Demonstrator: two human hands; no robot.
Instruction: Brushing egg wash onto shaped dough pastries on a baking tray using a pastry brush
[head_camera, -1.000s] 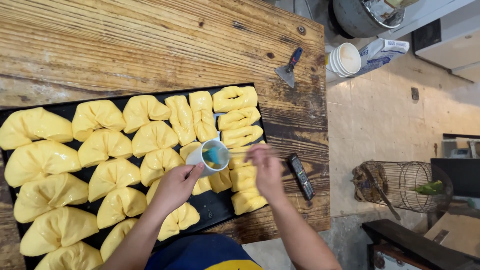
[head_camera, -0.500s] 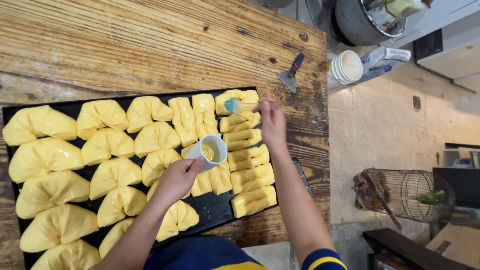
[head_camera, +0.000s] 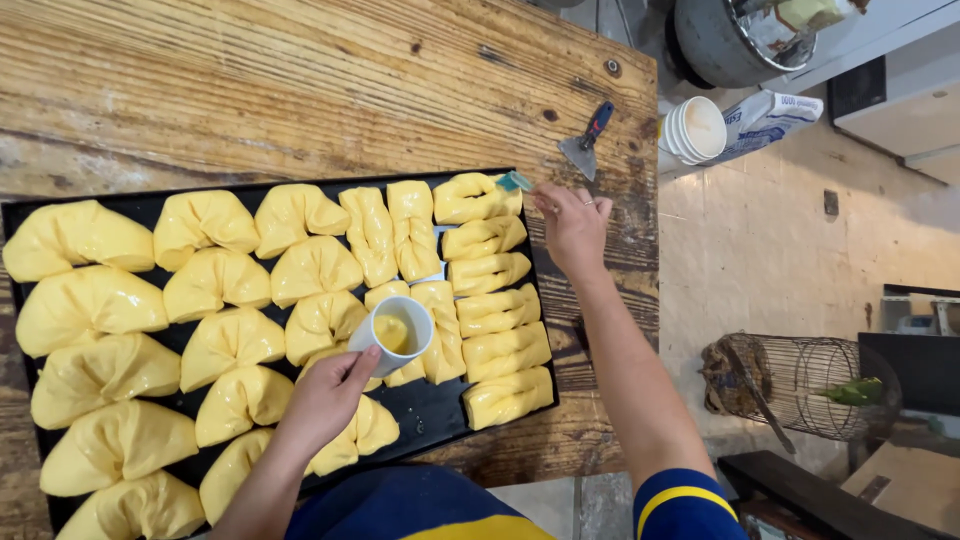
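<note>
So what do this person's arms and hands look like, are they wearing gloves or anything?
No gloves: both hands are bare. The right hand has a thin ring on one finger. The forearms are uncovered too; the right arm ends in a short dark blue sleeve edged with a yellow stripe. The left hand shows no ring or watch, and its sleeve is out of view.

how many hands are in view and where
2. The left hand holds a white cup over the tray; the right hand holds a small brush at the far right dough piece.
</note>
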